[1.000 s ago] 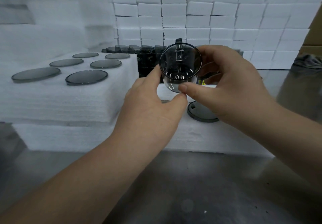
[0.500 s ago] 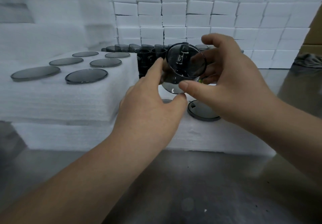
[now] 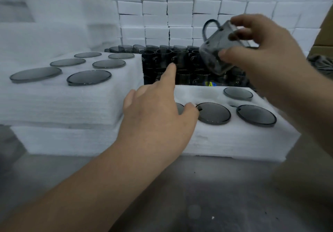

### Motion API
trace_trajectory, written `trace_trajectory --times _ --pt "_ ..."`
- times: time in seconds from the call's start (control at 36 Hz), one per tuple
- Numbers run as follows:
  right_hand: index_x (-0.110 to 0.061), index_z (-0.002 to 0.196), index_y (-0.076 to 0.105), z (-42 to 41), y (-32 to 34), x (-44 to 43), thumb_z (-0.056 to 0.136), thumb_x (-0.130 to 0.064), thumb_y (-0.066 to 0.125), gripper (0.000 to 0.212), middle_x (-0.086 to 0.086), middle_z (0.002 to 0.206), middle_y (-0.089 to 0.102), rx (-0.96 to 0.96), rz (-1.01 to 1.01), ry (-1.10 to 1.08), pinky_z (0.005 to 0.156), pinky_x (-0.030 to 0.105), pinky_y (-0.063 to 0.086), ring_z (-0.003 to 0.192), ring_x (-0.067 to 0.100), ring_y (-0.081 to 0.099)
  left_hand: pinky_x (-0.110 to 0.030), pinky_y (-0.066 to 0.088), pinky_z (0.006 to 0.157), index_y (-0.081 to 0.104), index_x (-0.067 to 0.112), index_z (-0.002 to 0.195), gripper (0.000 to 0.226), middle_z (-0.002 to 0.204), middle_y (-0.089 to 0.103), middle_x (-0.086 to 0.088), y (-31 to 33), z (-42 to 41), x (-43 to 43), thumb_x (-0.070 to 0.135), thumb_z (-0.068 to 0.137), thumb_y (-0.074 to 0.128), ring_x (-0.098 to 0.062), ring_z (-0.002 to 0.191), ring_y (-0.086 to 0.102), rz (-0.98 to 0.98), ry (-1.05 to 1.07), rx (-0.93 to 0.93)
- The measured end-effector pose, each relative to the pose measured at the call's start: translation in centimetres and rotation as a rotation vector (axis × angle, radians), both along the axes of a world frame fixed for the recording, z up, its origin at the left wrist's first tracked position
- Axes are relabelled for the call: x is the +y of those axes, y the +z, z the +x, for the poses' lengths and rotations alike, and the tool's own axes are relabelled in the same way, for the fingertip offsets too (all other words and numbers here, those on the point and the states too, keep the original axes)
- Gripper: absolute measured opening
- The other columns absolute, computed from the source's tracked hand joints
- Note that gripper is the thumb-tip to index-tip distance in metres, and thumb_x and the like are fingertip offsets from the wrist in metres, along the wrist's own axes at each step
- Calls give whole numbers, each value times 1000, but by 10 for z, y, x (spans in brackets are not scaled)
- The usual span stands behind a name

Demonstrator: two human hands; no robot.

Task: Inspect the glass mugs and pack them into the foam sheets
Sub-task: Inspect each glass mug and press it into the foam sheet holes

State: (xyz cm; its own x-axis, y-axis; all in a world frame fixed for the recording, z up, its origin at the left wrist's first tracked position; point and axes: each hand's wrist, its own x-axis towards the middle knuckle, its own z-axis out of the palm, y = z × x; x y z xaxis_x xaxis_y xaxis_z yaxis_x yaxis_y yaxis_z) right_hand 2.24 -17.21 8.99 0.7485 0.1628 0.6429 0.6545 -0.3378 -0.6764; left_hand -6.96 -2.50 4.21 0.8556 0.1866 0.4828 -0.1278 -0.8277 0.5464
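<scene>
right hand: grip clasps tilted glass mug, likely inspecting | left hand: grip released, above foam sheet

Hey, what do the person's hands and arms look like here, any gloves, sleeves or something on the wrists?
Nothing worn shows. The left hand and right hand are bare, with no gloves or rings in view. The left forearm and right forearm are bare to the picture's edge, with no sleeves, watch or wristband. The nails that show look short and unpainted.
</scene>
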Motion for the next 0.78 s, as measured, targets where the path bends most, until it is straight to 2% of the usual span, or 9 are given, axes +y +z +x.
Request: trace_trajectory --times 0.06,0.14,0.25,0.31,0.39,0.5,0.61,0.72,0.78 --pt "-41 113 54 6 3 -8 69 -30 64 46 -18 104 54 25 5 -28 68 20 54 72 -2 60 -41 23 111 22 34 144 75 128 46 16 -2 1 1 49 71 29 -12 118 36 96 54 47" --pt "-39 109 56 14 4 -12 75 -20 65 41 -12 101 55 116 23 -4 84 40 52 81 16 61 -41 17 112 35 31 139 69 136 44 10 -5 4 2 48 73 23 -12 126 31 267 73 103" --pt "-35 118 56 22 -3 -14 76 -16 64 47 -17 94 54 127 -37 -21 60 4 44 72 -4 55 -37 12 113 42 31 131 61 140 37 9 -10 6 2 50 78 18 -11 128 24 352 55 154" --pt "-35 120 55 25 -7 -14 77 -15 65 49 -22 91 52 129 -97 -25 51 -2 37 66 -14 52 -33 14 108 46 30 123 53 134 40 8 -11 7 3 51 84 18 -10 123 26 365 48 158" --pt "-35 124 52 28 -12 -12 78 -18 67 51 -26 90 51 143 -184 -4 52 -3 36 68 -18 52 -28 20 99 47 29 122 53 131 42 7 -13 8 2 51 88 13 -9 119 27 379 40 186" --pt "-35 128 48 31 -17 -11 80 -27 67 52 -15 106 56 165 -230 14 60 3 40 87 -5 55 -27 22 95 44 30 124 53 133 42 8 -13 7 2 51 87 12 -9 121 26 370 32 210" --pt "-35 128 49 31 -19 -12 80 -24 68 53 -19 102 55 190 -221 38 48 0 39 82 -4 57 -28 22 94 43 31 124 51 133 41 9 -12 7 1 50 84 17 -9 121 26 364 22 222" --pt "-34 121 53 28 -19 -8 73 -32 72 51 -9 102 58 134 -256 -5 47 -1 38 83 -1 58 -27 23 95 43 30 124 51 132 43 8 -13 6 0 50 85 19 -10 121 29 358 30 214" --pt "-36 114 54 22 -15 -6 68 -38 74 50 -12 93 60 108 -238 -23 45 1 39 69 -6 58 -28 23 97 40 30 127 53 130 45 9 -12 5 -1 51 83 21 -9 119 31 334 39 161"
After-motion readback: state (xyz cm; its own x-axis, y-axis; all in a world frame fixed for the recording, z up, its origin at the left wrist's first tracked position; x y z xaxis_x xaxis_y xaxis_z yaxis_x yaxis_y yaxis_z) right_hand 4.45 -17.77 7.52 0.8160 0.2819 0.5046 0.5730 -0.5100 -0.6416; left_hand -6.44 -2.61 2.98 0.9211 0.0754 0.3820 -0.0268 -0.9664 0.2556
